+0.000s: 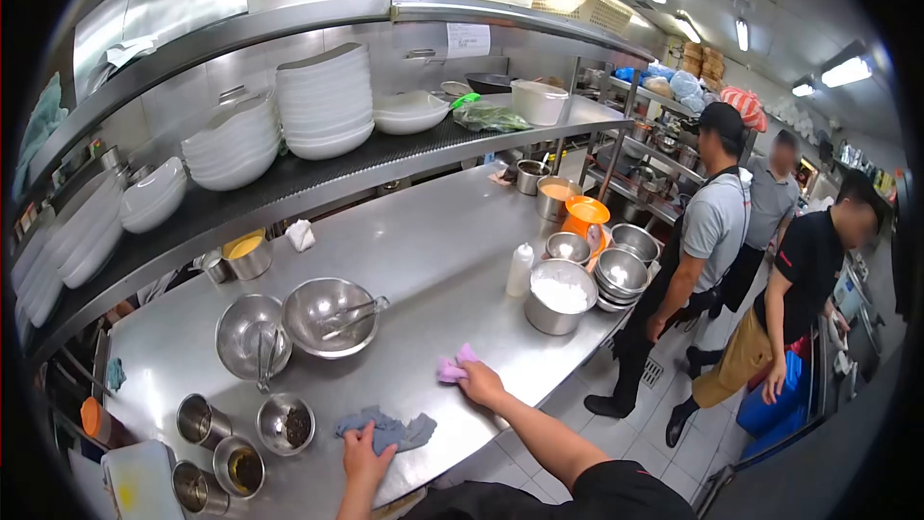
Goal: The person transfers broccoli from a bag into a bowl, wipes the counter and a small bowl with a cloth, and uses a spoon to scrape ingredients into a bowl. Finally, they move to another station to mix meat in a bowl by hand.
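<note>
My right hand reaches over the steel table, its fingers closed on a crumpled pink-purple cloth. Nearer to me, my left hand grips the edge of a bunched grey-blue cloth that lies on the tabletop. Left of that cloth stands a small metal bowl with dark bits in it. Beyond both hands are a large mixing bowl with a metal utensil inside and a second steel bowl holding tongs.
At the right end stand a pot of white contents, a squeeze bottle, an orange jug and stacked bowls. A shelf with piled white dishes runs above the back. Several people stand in the aisle at right.
</note>
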### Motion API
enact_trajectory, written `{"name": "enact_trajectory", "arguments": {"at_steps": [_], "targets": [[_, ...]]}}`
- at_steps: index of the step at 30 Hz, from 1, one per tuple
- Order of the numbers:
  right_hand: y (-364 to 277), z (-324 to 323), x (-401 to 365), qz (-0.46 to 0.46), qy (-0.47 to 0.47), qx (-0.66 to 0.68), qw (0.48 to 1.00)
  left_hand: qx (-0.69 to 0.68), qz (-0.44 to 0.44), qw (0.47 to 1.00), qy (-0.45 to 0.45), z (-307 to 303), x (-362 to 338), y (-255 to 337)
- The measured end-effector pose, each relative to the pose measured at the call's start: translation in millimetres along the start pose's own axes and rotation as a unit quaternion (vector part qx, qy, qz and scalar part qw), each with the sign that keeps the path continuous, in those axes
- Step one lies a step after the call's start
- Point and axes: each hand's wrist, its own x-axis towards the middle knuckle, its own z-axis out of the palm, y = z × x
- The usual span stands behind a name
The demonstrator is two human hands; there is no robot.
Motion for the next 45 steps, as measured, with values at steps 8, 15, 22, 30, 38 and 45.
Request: {"name": "enact_trajectory", "arguments": {"at_steps": [8, 15, 22, 30, 38, 45], "targets": [[-23.1, -83.8, 17.1, 0.1, 0.195, 0.131, 0.967, -0.003, 0.03, 0.998, -0.056, 55.5, 76.0, 4.7], [2.4, 5.4, 39.0, -0.118, 0.126, -0.091, 0.981, -0.16, 0.017, 0.963, -0.216, 70.7, 98.2, 51.7], [-5.6, -28.6, 57.7, -0.098, -0.092, -0.096, 0.986, -0.36, -0.125, 0.888, -0.256, 35.0, -6.0, 39.6], [-124.1, -4.1, 35.6, -0.222, -0.134, 0.243, 0.935, -0.196, -0.558, 0.802, -0.079, 124.4, -276.5, -66.3], [-293.0, 78.0, -94.5, -0.455, -0.34, 0.281, 0.774, -0.105, -0.671, 0.729, -0.088, 176.1, -485.2, -75.3], [-400.5, 160.1, -210.3, -0.464, -0.499, 0.236, 0.693, -0.151, -0.73, 0.653, 0.134, 79.2, -564.9, -143.8]]}}
